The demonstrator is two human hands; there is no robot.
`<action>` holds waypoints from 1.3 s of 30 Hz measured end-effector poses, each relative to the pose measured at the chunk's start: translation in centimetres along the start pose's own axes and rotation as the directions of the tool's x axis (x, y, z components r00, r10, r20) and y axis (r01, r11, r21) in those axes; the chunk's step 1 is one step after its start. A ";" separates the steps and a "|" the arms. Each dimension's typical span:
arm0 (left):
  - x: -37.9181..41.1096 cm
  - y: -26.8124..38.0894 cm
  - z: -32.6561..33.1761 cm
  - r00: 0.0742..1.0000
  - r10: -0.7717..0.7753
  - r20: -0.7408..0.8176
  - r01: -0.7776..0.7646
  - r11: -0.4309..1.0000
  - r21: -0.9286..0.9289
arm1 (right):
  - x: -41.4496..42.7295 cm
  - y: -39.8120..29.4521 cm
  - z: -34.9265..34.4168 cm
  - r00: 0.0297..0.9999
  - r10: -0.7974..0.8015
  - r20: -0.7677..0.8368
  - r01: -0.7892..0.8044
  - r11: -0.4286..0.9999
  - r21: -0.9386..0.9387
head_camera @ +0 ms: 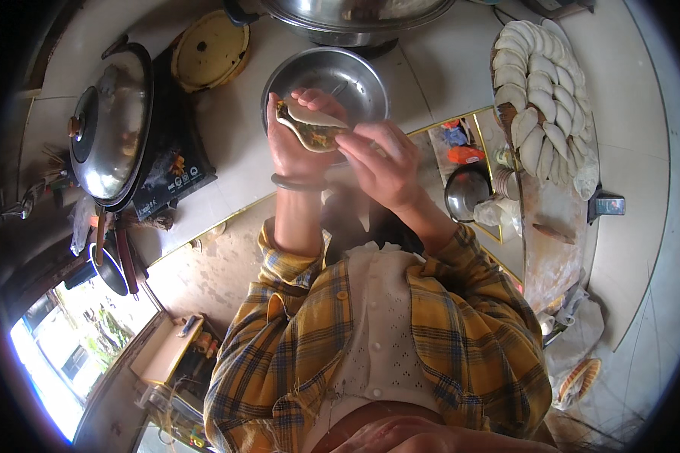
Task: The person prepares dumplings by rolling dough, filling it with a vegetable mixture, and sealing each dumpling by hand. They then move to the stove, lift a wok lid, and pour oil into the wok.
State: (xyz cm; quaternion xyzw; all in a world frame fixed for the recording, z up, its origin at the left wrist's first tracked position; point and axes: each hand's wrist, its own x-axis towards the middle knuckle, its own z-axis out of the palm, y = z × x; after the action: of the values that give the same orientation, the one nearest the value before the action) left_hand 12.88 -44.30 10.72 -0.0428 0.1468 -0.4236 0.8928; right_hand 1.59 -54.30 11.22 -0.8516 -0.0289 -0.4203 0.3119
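My left hand [296, 148] cradles a half-folded dumpling [313, 123] in its palm. The pale dough wrapper gapes on the side toward me, and chopped green and orange filling shows inside. With thumb and fingertips, my right hand [386, 161] pinches the wrapper's right-hand end. Both hands are held over the near side of a stainless steel bowl [368, 85], which they partly hide. Off to the right, rows of folded dumplings [549, 102] lie overlapping on a floured wooden board [552, 249].
A lidded wok [116, 136] sits on a black cooktop [175, 170] at left. Near it lies a round yellowish lid [211, 51]. A large steel pot [362, 17] stands beyond the bowl. On the board rests a small rolling pin [553, 233]; a dark metal bowl [468, 192] is lower down.
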 end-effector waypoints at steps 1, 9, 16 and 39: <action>0.0 -0.1 0.0 1.000 0.005 0.006 -0.005 1.000 0.023 | 0.3 -0.1 0.0 1.000 0.002 -0.002 -0.002 1.000 -0.004; -0.5 -0.6 0.1 1.000 -0.007 -0.026 0.006 1.000 -0.004 | 1.4 -0.6 -1.2 0.987 0.146 0.062 -0.152 0.982 0.115; -1.3 -0.7 0.9 0.999 -0.050 -0.018 0.048 0.994 -0.094 | 0.5 -0.8 -1.9 0.978 0.205 0.029 -0.207 0.971 0.123; -1.9 -1.4 -0.4 0.999 -0.036 0.004 0.036 0.999 -0.028 | -0.3 -1.7 -2.7 0.975 0.219 0.032 -0.221 0.970 0.104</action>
State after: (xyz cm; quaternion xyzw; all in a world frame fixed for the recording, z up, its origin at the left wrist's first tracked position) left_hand 10.60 -43.74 11.03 -0.0585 0.1504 -0.4373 0.8847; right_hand -0.98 -54.37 13.08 -0.8358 0.0401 -0.3723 0.4016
